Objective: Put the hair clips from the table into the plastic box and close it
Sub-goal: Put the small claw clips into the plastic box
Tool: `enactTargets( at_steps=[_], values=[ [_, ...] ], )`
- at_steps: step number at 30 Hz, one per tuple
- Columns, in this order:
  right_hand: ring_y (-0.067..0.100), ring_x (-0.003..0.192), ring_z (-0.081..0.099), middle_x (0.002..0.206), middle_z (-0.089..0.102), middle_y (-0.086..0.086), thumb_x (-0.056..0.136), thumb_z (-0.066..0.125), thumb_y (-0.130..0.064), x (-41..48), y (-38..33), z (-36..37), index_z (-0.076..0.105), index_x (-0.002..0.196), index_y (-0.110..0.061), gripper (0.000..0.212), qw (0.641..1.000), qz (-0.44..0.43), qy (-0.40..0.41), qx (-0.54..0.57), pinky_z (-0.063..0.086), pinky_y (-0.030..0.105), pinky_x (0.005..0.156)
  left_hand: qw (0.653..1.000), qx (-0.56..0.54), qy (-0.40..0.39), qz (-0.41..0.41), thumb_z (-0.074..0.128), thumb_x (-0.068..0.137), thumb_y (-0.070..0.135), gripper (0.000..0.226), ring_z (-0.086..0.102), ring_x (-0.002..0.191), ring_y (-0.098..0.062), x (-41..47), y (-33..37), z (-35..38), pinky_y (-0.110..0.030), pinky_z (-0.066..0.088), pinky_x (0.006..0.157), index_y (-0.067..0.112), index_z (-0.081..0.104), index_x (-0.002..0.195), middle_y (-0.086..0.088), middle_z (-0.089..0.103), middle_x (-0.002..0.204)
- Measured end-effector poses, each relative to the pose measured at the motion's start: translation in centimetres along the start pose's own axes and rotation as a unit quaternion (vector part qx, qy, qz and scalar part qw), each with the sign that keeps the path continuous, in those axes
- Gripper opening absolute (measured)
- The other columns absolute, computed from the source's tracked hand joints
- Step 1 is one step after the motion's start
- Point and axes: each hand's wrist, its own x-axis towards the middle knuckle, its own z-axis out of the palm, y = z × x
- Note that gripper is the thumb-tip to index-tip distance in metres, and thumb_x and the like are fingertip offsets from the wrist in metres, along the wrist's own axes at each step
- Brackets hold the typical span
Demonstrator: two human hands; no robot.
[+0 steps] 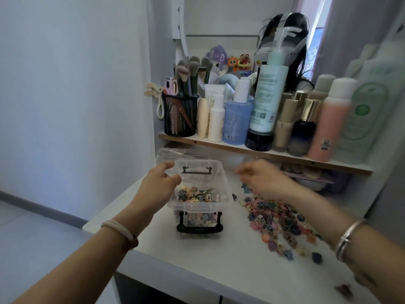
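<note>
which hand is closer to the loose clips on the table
Right. The right hand is at the far end of the loose clips; the left hand is across the plastic box, gripping its lid.

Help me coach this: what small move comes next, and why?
Probably lower the right hand onto the pile of colourful plastic hair clips and scoop some: many lie on the white table beside the clear plastic box, whose lid the left hand holds open.

There is one clear plastic box [198, 207] with one lid [197, 170]. Two hands show: the left hand [157, 183] and the right hand [260, 174]. The hair clips [276, 218] on the desk [219, 260] form one loose pile, too many to count. One black mesh holder [180, 115] stands behind
</note>
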Motion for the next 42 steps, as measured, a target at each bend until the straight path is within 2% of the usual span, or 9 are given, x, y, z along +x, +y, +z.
enactTargets(
  at_steps=[7, 12, 18, 23, 26, 31, 35, 39, 42],
  values=[
    [0.025, 0.128, 0.042, 0.143, 0.041, 0.012, 0.093, 0.043, -0.041, 2.0, 1.6, 3.0, 0.038, 0.138, -0.010, 0.055, 0.982, 0.048, -0.105, -0.150, 0.036, 0.035, 0.106, 1.000, 0.023, 0.004, 0.002, 0.046, 0.092, 0.012, 0.046, 0.053, 0.086, -0.023, 0.3, -0.3, 0.0, -0.033, 0.041, 0.080, 0.015, 0.039, 0.138, -0.008, 0.054, 0.089],
    [0.018, 0.094, 0.057, 0.106, 0.064, 0.004, 0.086, 0.057, -0.025, 2.1, 0.9, 3.2, 0.065, 0.104, -0.014, 0.023, 0.979, -0.017, -0.102, -0.175, 0.048, 0.029, 0.081, 1.000, 0.017, 0.001, 0.005, 0.045, 0.093, 0.011, 0.045, 0.053, 0.087, -0.023, 0.4, -0.3, 0.0, -0.032, 0.040, 0.079, 0.014, 0.039, 0.138, -0.010, 0.055, 0.093],
    [0.017, 0.096, 0.061, 0.105, 0.069, 0.002, 0.084, 0.057, -0.009, 1.8, 1.4, 3.3, 0.070, 0.101, -0.017, 0.023, 0.976, -0.074, -0.072, -0.193, 0.045, 0.022, 0.078, 1.000, 0.019, 0.001, 0.008, 0.045, 0.093, 0.012, 0.045, 0.054, 0.091, -0.024, 0.4, -0.3, 0.0, -0.033, 0.041, 0.080, 0.014, 0.039, 0.138, -0.011, 0.056, 0.102],
    [0.007, 0.083, 0.057, 0.087, 0.062, -0.009, 0.085, 0.063, -0.012, 0.7, -1.3, 0.2, 0.068, 0.097, -0.015, 0.013, 0.981, -0.118, 0.154, 0.006, 0.042, 0.017, 0.080, 1.000, 0.020, 0.004, 0.008, 0.045, 0.093, 0.011, 0.045, 0.052, 0.088, -0.023, 0.4, -0.2, 0.1, -0.032, 0.040, 0.079, 0.013, 0.039, 0.137, -0.011, 0.054, 0.099],
    [-0.002, 0.083, 0.060, 0.084, 0.063, -0.018, 0.082, 0.067, -0.022, -0.3, -3.2, -1.5, 0.067, 0.094, -0.024, 0.012, 0.976, -0.148, 0.074, 0.142, 0.045, 0.013, 0.080, 1.000, 0.021, -0.001, 0.003, 0.046, 0.093, 0.011, 0.045, 0.052, 0.091, -0.024, 0.5, -0.1, 0.2, -0.033, 0.041, 0.081, 0.013, 0.039, 0.138, -0.014, 0.056, 0.105],
    [0.008, 0.093, 0.057, 0.104, 0.065, -0.005, 0.088, 0.059, -0.018, 0.3, -1.0, -1.0, 0.063, 0.112, -0.018, 0.024, 0.996, -0.047, 0.059, 0.039, 0.043, 0.022, 0.084, 1.000, 0.019, -0.002, 0.002, 0.046, 0.092, 0.010, 0.046, 0.057, 0.092, -0.028, 0.4, -0.2, 0.1, -0.037, 0.044, 0.085, 0.012, 0.040, 0.137, -0.016, 0.061, 0.103],
    [0.015, 0.110, 0.054, 0.124, 0.059, 0.002, 0.088, 0.059, -0.020, 0.3, 1.1, 1.1, 0.057, 0.122, -0.019, 0.035, 0.985, -0.003, -0.091, -0.145, 0.042, 0.025, 0.091, 1.000, 0.017, -0.001, 0.002, 0.047, 0.092, 0.010, 0.046, 0.055, 0.089, -0.025, 0.4, 0.0, 0.2, -0.033, 0.042, 0.081, 0.013, 0.040, 0.137, -0.013, 0.058, 0.100],
    [0.014, 0.090, 0.055, 0.101, 0.064, 0.000, 0.085, 0.056, -0.010, 0.3, 1.2, 2.2, 0.067, 0.101, -0.014, 0.021, 0.975, -0.035, -0.089, -0.202, 0.040, 0.021, 0.075, 1.000, 0.018, -0.004, 0.001, 0.047, 0.092, 0.011, 0.046, 0.057, 0.093, -0.027, 0.5, -0.1, 0.2, -0.036, 0.044, 0.084, 0.014, 0.040, 0.137, -0.014, 0.060, 0.104],
    [0.016, 0.092, 0.059, 0.098, 0.066, 0.000, 0.084, 0.053, -0.003, 0.8, 1.1, 2.7, 0.070, 0.096, -0.013, 0.023, 0.978, -0.032, -0.050, -0.198, 0.045, 0.023, 0.078, 1.000, 0.017, -0.005, -0.003, 0.047, 0.092, 0.011, 0.046, 0.059, 0.095, -0.028, 0.5, -0.2, 0.1, -0.038, 0.045, 0.087, 0.014, 0.040, 0.138, -0.015, 0.061, 0.105]
  ],
)
